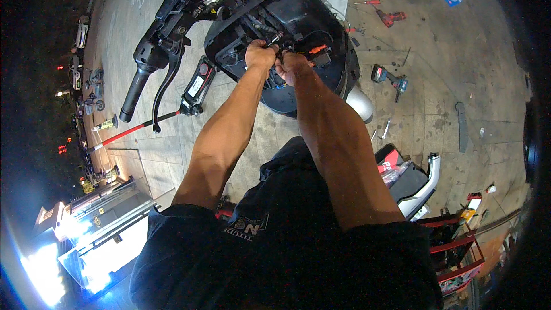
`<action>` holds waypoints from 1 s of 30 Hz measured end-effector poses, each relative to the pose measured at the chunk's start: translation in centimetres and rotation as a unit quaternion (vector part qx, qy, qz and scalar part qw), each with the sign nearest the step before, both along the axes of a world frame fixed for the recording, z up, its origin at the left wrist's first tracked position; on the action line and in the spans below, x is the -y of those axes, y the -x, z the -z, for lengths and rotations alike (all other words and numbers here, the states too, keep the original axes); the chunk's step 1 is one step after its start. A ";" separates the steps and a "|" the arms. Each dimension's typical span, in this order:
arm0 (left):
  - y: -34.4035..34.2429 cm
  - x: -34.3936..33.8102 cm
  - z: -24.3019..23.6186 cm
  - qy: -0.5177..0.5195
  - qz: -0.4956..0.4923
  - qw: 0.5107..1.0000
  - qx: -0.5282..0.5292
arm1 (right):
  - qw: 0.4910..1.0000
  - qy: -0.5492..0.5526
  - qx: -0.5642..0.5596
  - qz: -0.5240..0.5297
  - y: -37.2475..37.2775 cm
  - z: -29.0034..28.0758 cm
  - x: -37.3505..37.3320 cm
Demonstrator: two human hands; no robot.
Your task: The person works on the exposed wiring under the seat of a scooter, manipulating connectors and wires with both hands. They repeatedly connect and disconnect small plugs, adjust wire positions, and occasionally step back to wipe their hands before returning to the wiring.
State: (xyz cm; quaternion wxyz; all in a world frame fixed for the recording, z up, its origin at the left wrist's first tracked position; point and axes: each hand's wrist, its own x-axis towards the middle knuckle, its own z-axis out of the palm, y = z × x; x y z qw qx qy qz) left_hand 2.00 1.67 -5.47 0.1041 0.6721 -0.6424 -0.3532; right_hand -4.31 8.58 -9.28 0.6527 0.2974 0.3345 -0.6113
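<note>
Two-handed work at the top centre of the frame, deep inside a hollow, rounded black plastic body shell [304,8] of a two-wheeled vehicle. Reaching in from the lower edge, over a black short-sleeved T-shirt [287,241]: a bare left hand [260,55] and a bare right hand [291,68], set close side by side, seemingly for the sake of one cramped spot among dark cables and fittings. Left fingers curled, with thumb and forefinger drawn near a small metallic part; right fingers bent inward, tips hidden; impossible to tell in either case between a pinch and a mere touch. Just right of the knuckles, a bright orange plastic connector piece [317,49], free of any grip

At upper left, a black handlebar with ribbed grip and curved lever [135,93], angled outward and so clear of both forearms. Below it, near the shell, a low black-and-red jack-like tool [198,86], long handle trailing left, perhaps for ready use from the side

Scattered over the pale slab floor [425,115] at upper right, probably for easy reach: a red-handled screwdriver [368,2], a red pistol-shaped power tool [391,18] and a teal-and-black cordless driver [393,80]. At lower right, apparently laid aside out of the way, a silver-and-black curved panel [427,181]
</note>
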 end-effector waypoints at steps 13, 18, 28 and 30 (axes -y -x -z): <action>0.2 -0.5 -0.6 -0.002 -0.002 1.000 -0.030 | 0.991 0.128 -0.038 0.005 -0.6 1.5 -0.1; -0.3 0.2 0.2 0.001 0.013 1.000 0.018 | 0.996 0.015 -0.070 -0.045 -0.2 0.6 0.0; 0.3 -0.5 -1.2 0.003 0.020 0.999 0.026 | 0.999 -0.005 -0.025 -0.019 -0.2 0.4 0.4; 0.4 -0.9 -1.6 -0.030 -0.005 0.999 -0.029 | 1.000 0.009 -0.025 -0.010 -0.3 0.7 0.3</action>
